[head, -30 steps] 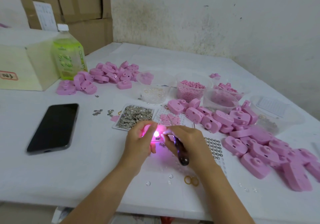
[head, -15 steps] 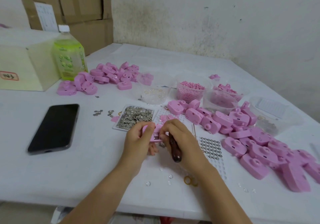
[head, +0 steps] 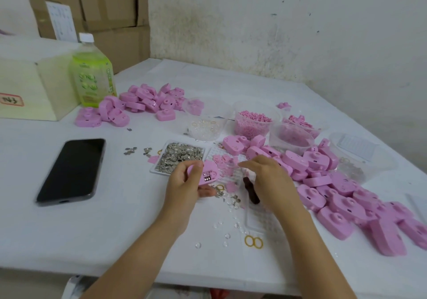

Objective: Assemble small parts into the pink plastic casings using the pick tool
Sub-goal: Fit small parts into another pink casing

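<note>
Head camera, looking down from the seated person's own viewpoint onto a white-covered bench. Both bare forearms reach in from the bottom edge.

The left hand holds one rounded pink plastic casing just above the bench, with thumb and fingers curled round its edges. The casing's open side faces the camera and shows a short row of small metal discs inside.

The right hand is clenched round a pick tool with a dark brown handle. The butt of the handle sticks out below the palm toward the person, and the tool's long axis runs away from the person toward the trays. Its tip is too thin or too hidden to make out.

The casing lies to the left of the tool grip, apart from it. Just beyond the gap between the hands sits a white dimpled tray of small pink parts; the right hand is the nearer one. The next move probably picks up a part there and carries it left to the casing's open side.

Around them:
- a shallow tray of small silver metal pieces just beyond the left hand
- a large heap of pink casings at right
- clear plastic tubs farther back
- a black phone lying flat at left
- a green drink bottle at the far left
</note>
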